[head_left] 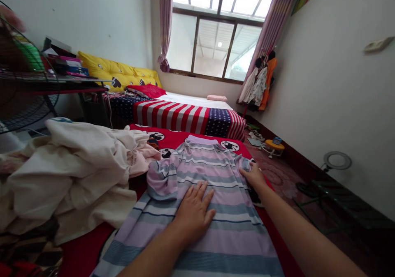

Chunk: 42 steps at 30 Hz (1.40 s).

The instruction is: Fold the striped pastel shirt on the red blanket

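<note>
A short-sleeved striped shirt (212,174) in lilac, grey-blue and white lies spread out on a red patterned cover (200,131), its collar at the far end. My left hand (196,209) rests flat on the middle of the shirt, fingers spread. At the shirt's right side, my right hand (253,175) pinches the cuff of the right sleeve, with fingers closed on the fabric. The left sleeve (162,179) lies folded inward over the body. The lower hem runs out of view at the bottom.
A heap of cream cloth (77,166) lies to the left. Beyond is a bed with a stars-and-stripes cover (173,114) and a yellow headboard cushion (120,71). A wire fan (31,84) stands at left; a yellow stool (274,144) and a ring light (337,160) at right.
</note>
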Each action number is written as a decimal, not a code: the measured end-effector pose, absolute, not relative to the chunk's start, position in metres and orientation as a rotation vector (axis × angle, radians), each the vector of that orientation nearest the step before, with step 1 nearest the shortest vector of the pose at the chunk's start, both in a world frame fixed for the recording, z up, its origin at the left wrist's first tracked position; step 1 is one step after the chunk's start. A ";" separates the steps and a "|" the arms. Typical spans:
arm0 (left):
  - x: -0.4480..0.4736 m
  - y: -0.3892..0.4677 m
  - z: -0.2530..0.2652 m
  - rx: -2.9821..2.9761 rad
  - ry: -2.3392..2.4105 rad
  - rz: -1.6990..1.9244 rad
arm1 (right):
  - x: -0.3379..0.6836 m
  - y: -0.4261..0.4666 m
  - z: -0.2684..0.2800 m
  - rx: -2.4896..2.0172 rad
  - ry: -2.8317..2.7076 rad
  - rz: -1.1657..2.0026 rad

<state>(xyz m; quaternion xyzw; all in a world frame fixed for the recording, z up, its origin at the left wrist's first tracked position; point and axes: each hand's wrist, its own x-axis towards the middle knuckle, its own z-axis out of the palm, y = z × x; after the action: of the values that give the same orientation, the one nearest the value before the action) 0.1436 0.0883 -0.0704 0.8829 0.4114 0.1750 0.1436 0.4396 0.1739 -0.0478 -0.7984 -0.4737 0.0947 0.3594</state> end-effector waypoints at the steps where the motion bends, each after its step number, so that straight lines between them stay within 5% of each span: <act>1: 0.143 0.088 -0.070 2.543 1.194 0.512 | 0.441 0.176 -0.048 -2.073 -1.253 0.190; 12: 0.145 0.088 -0.073 2.547 1.197 0.539 | 0.457 0.129 -0.019 -2.194 -1.243 -0.314; 18: 0.142 0.089 -0.070 2.509 1.206 0.590 | 0.316 0.137 -0.057 -1.504 -1.363 0.430; 31: 0.116 0.110 -0.049 2.269 1.582 0.990 | 0.287 0.125 -0.079 -1.273 -1.131 0.733; 37: 0.078 0.131 -0.027 2.156 2.260 0.477 | 0.282 0.123 -0.078 -1.304 -1.276 0.579; 42: 0.055 0.164 -0.006 2.218 2.073 0.093 | 0.281 0.123 -0.078 -1.284 -1.308 0.550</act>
<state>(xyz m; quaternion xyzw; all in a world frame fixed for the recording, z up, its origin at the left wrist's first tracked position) 0.0545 0.1642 -0.0057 0.7292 0.6816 0.0306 0.0520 0.2813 0.1235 -0.0777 -0.5485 -0.5586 0.2347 0.5763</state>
